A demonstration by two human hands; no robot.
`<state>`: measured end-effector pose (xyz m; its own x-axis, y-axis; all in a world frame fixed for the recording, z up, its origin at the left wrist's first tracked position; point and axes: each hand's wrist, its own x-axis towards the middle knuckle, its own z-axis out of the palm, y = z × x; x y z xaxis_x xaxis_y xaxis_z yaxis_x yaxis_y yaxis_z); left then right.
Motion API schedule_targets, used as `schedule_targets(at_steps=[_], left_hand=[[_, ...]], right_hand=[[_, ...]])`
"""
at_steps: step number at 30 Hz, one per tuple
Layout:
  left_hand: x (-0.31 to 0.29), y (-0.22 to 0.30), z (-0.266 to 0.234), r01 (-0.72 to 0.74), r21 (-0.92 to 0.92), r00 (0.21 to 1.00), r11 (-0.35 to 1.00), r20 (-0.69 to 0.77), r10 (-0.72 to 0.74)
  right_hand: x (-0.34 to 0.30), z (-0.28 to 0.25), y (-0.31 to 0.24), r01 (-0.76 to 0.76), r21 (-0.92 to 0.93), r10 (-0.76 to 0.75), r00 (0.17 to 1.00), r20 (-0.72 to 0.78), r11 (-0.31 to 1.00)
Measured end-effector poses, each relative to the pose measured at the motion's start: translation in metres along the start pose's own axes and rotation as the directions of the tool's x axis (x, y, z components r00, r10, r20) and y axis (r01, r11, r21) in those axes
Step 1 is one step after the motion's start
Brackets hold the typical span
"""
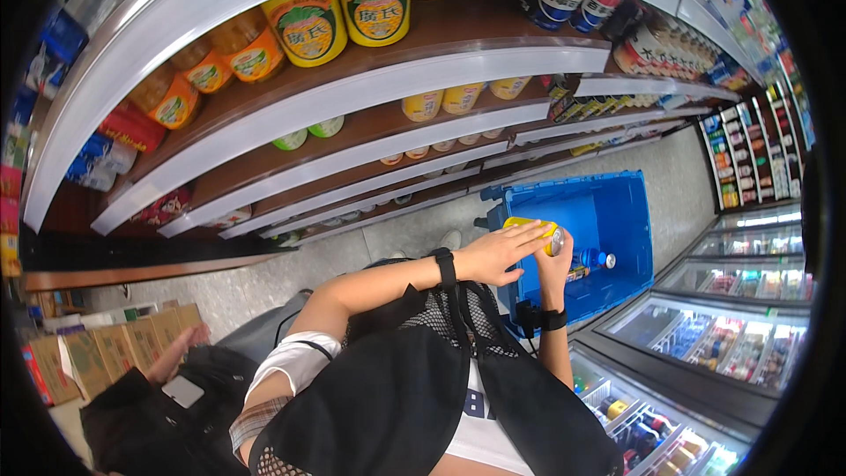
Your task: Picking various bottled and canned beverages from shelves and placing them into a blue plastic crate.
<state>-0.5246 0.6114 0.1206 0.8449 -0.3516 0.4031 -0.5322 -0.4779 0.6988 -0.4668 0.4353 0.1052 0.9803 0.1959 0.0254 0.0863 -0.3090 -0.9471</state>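
A yellow can point(553, 231) with a silver end lies between my two hands, above the near left part of a blue plastic crate point(647, 229). My left hand point(500, 252) is laid over the can's side, its fingers curving along it and covering much of the print. From the right, my right hand point(557, 263) is closed around the can near its silver end; some of its fingers are hidden. Down in the crate lie a blue bottle point(592, 257) with a white cap and a small yellow-labelled item point(577, 274), partly covered by my right hand.
Ahead, curved shelves point(388, 79) hold yellow cans point(374, 7), orange bottles point(249, 51) and dark blue drinks point(559, 2). Glass-topped coolers point(705, 339) line the right. At left are cardboard boxes point(115, 348) and another person in black point(194, 397), one hand point(179, 351) visible.
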Motion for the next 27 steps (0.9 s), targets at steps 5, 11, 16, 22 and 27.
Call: schedule_targets(at_steps=[5,11,16,22,27], left_hand=[[0.000,0.000,-0.004,0.088,0.090,0.995,0.992,0.036,-0.092],[-0.003,0.000,-0.008,0.152,0.116,0.988,0.982,-0.044,-0.148],[-0.005,0.001,-0.005,0.160,0.094,0.986,0.983,-0.056,-0.155],[-0.003,-0.009,-0.001,0.146,0.053,0.989,0.988,-0.044,-0.144],[-0.002,-0.013,0.012,0.114,-0.002,0.993,0.993,0.005,-0.114]], right_hand=[[0.012,0.015,0.008,-0.060,0.100,0.056,0.998,0.039,0.993],[0.024,0.021,-0.004,-0.067,0.088,0.058,0.993,0.104,0.994],[0.017,0.021,-0.012,0.002,0.063,-0.009,0.994,0.113,0.998],[-0.005,0.019,0.004,-0.096,0.097,0.083,0.989,0.125,0.991],[-0.019,0.014,0.004,-0.152,0.101,0.147,0.987,0.060,0.983]])
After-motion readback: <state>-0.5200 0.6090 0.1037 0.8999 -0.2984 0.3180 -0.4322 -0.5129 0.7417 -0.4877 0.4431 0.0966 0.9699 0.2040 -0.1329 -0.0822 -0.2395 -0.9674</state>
